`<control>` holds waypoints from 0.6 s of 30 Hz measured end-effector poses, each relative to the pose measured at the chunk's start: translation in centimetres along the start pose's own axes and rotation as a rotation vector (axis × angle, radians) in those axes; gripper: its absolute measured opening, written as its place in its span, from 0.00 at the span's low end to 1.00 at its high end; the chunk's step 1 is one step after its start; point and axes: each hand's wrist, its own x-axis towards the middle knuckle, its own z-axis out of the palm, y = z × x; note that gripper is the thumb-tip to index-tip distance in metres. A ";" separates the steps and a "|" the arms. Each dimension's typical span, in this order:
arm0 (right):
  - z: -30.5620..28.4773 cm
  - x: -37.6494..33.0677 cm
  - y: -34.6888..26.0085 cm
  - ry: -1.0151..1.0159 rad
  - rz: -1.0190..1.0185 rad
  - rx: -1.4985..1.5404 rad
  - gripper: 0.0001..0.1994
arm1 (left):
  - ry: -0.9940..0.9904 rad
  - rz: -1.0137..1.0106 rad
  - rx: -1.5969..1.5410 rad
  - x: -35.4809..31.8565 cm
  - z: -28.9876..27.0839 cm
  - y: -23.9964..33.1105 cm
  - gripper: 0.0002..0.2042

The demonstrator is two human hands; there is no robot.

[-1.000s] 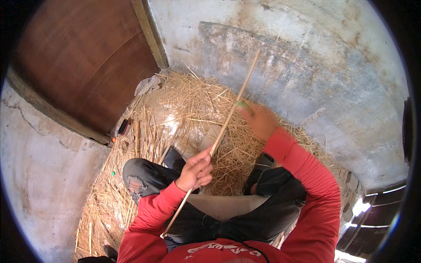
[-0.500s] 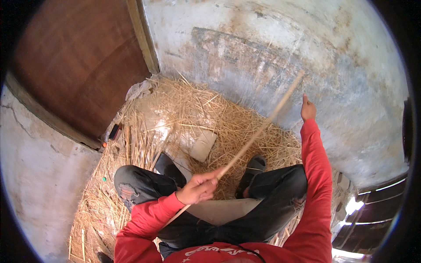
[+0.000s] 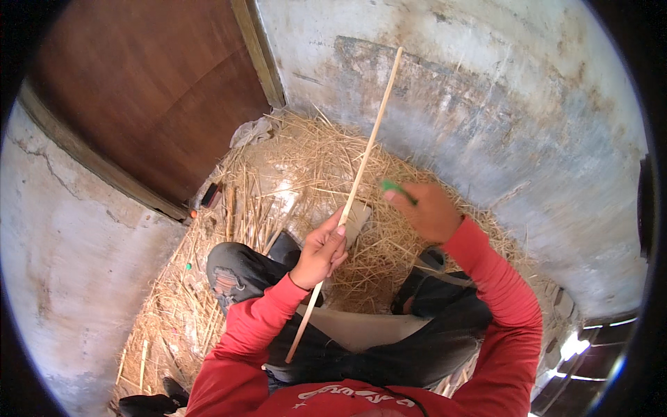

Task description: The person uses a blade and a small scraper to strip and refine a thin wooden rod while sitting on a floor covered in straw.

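Observation:
My left hand is wrapped round a long, thin, pale wooden stick. The stick stands out at a slant: its far end reaches up across the wall, and its near end lies over my lap. To the right of it, my right hand is closed on a small green tool that sticks out past the fingers. This hand is a little blurred, and the tool's working part cannot be made out. Tool and stick look apart.
Loose straw and wood shavings cover the floor, with a pale block beyond my left hand. A dark red and black object lies by the brown door. Ahead and to the right rises a stained wall.
My right arm, stretched toward the wall before, has come back beside the stick, and the green tool now shows. The left hand has moved up and tilted the stick more upright.

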 end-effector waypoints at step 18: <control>5.6 -2.2 -0.5 -0.215 -0.089 -0.173 0.26 | 0.025 -0.088 0.056 -1.1 -0.1 -0.7 0.24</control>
